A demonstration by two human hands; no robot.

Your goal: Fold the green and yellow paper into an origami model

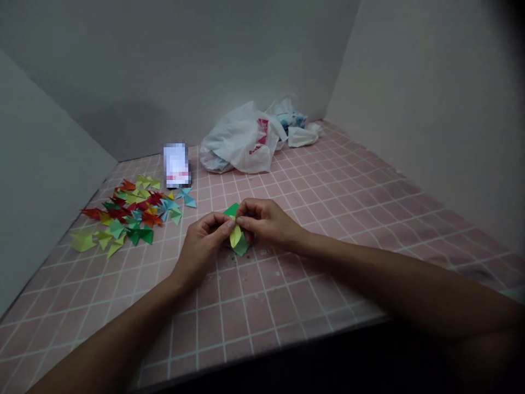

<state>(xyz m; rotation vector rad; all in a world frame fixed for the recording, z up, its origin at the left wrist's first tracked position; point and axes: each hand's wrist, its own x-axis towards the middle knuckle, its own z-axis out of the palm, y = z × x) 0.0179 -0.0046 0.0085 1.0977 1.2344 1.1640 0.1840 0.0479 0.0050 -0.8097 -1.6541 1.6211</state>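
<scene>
Both hands meet near the middle of the table, pinching a small piece of yellow folded paper (235,236). My left hand (202,241) grips its left side between thumb and forefinger. From the right, my right hand (268,223) pinches the paper's upper part, with the other fingers curled in. Dark green paper (231,209) shows just behind the fingers, and light green paper (241,247) lies below the yellow piece. Whether these green parts are separate sheets is hidden by the hands. To the left lies a spread of folded paper shapes (133,205) in red, yellow, green, orange and light blue.
A lit phone (176,164), its screen blurred, stands behind the paper shapes. White plastic bags (241,139) with red print and a blue-patterned packet (292,117) sit against the back wall. A pink checked cloth (328,202) covers the table; walls enclose it on three sides.
</scene>
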